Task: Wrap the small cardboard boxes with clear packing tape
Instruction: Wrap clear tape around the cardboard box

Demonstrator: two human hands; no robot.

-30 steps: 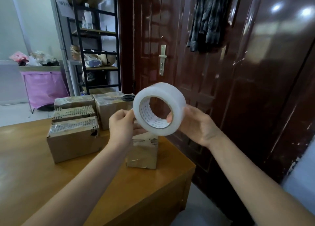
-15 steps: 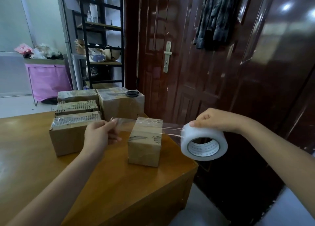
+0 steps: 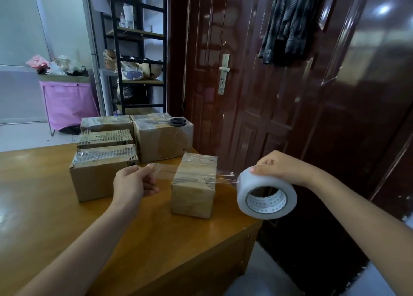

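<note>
On the left, the left hand (image 3: 134, 183) pinches the free end of the clear tape strip (image 3: 165, 173), its grip clenched on that end. The strip runs rightward in front of the upper part of the small cardboard box (image 3: 192, 187), which stands near the right edge of the wooden table (image 3: 44, 224); whether the tape touches the box yet is hard to tell. Further right, the right hand (image 3: 280, 167) grasps the tape roll (image 3: 267, 195) from above, beyond the table's edge.

To do this step well, I judge the strip should stay taut and level, be lowered squarely onto the box, then pressed flat from one side to avoid wrinkles.

Far on the table sit several taped boxes (image 3: 102, 170), with scissors (image 3: 174, 122) on the largest. Behind stand a pink hamper (image 3: 67, 103), a black shelf rack (image 3: 138, 50) and a dark wooden door (image 3: 245, 72) with clothing (image 3: 290, 21) hanging on it.
</note>
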